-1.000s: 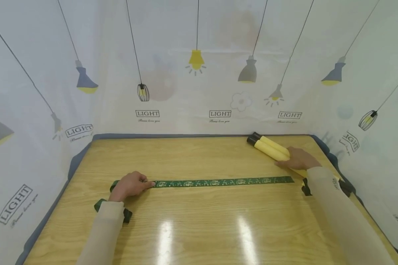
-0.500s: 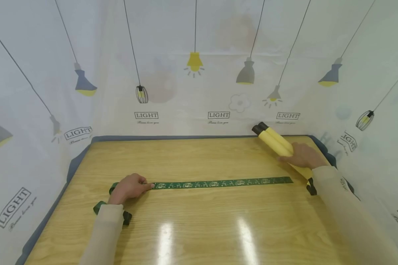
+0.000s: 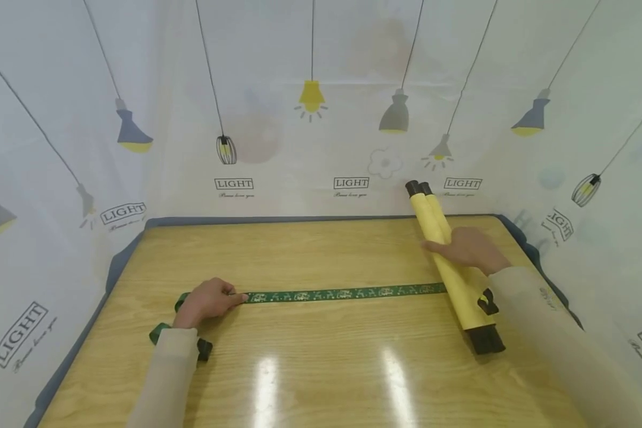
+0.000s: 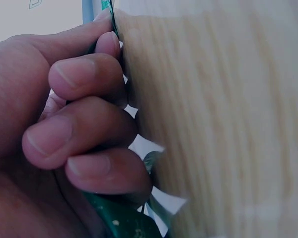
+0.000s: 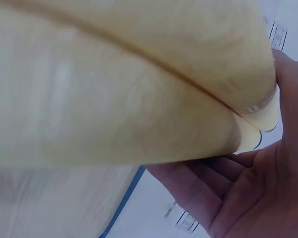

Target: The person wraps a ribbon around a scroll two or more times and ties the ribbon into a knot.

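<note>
In the head view my left hand (image 3: 208,300) pinches a green printed ribbon (image 3: 348,293) between thumb and fingers. The ribbon runs straight to the right across the table. A loose curl of ribbon (image 3: 160,331) lies beside the left sleeve, and the left wrist view shows green ribbon (image 4: 121,215) below the curled fingers. My right hand (image 3: 471,246) grips a pair of yellow tubes (image 3: 446,270) with black ends, side by side. They slant over the ribbon's right end and hide it. In the right wrist view the yellow tubes (image 5: 139,99) fill much of the frame, with thumb and fingers around them.
The wooden table (image 3: 310,362) has a dark blue edging (image 3: 321,219) along its back and sides. A white sheet printed with lamps (image 3: 278,119) stands behind and beside it. A small black piece (image 3: 205,351) shows by the left sleeve, another black piece (image 3: 488,302) by the right.
The yellow tubes have been raised and swung round, their near end moving left onto the ribbon's right end. My left hand has stayed on the ribbon.
</note>
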{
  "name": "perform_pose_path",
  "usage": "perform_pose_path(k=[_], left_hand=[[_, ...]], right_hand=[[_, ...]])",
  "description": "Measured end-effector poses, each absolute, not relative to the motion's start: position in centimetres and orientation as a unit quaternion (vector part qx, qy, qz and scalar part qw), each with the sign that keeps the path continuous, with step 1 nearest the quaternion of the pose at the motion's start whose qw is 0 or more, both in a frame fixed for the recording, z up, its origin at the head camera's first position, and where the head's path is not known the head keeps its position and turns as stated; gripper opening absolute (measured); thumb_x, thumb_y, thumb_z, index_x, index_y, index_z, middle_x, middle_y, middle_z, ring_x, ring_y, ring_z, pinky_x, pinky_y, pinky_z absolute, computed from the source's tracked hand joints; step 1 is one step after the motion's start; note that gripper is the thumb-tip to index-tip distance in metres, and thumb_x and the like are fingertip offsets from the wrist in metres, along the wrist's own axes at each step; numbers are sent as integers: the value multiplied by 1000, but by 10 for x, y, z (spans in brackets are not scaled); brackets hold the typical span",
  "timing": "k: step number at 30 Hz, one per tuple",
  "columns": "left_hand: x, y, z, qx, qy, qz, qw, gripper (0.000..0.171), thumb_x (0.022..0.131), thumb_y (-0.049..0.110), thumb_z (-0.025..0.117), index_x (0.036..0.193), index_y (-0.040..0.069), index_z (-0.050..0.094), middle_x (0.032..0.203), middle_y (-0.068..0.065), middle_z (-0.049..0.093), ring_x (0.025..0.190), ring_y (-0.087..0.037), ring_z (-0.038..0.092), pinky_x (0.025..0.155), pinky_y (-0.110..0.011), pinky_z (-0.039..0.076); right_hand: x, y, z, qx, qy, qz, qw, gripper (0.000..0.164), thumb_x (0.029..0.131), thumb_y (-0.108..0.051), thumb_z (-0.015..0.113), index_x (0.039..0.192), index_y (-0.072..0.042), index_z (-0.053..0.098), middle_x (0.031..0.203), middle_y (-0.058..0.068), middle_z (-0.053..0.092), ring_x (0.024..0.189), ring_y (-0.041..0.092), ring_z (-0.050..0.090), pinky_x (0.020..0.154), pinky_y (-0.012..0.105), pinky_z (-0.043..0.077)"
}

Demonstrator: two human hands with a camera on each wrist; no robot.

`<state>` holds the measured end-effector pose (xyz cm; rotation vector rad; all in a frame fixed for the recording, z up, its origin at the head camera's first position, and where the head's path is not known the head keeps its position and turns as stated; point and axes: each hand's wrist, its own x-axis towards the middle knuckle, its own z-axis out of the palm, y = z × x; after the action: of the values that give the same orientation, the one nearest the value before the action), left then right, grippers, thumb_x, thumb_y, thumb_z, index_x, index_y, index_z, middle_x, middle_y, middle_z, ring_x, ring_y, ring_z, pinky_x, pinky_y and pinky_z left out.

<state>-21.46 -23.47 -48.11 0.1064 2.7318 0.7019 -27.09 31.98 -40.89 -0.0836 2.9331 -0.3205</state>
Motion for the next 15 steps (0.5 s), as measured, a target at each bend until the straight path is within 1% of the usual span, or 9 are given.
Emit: perform_pose_path(k=[4, 8, 13, 15], left_hand=[[-213, -235, -480, 41, 956, 244, 159, 44, 97, 46, 59, 68, 13, 58, 54, 4, 39, 48, -12, 35, 48, -27, 31], [-212, -234, -479, 40, 956, 244, 160, 44, 96, 46, 59, 68, 13, 58, 54, 4, 38, 49, -12, 34, 48, -27, 30], [-212, -233, -477, 42, 956, 243, 156, 44, 96, 47, 59, 69, 13, 59, 55, 4, 38, 50, -12, 34, 49, -27, 30], [-212, -233, -477, 42, 957, 243, 155, 44, 96, 46, 59, 69, 12, 59, 55, 4, 38, 50, -12, 34, 49, -27, 30]], right_hand=[[-267, 291, -406, -34, 988, -113, 97, 80, 78, -89, 38, 66, -12, 52, 62, 3, 50, 53, 17, 48, 49, 31, 38], [-261, 262, -403, -37, 987, -123, 96, 77, 80, -87, 39, 62, -13, 50, 59, 2, 50, 49, 16, 47, 49, 32, 39], [-253, 229, -405, -39, 986, -123, 104, 74, 82, -85, 39, 60, -15, 47, 56, 0, 48, 47, 14, 45, 49, 31, 40], [-251, 215, -407, -40, 986, -122, 108, 73, 83, -84, 40, 62, -15, 49, 58, 0, 50, 48, 14, 47, 48, 31, 40]])
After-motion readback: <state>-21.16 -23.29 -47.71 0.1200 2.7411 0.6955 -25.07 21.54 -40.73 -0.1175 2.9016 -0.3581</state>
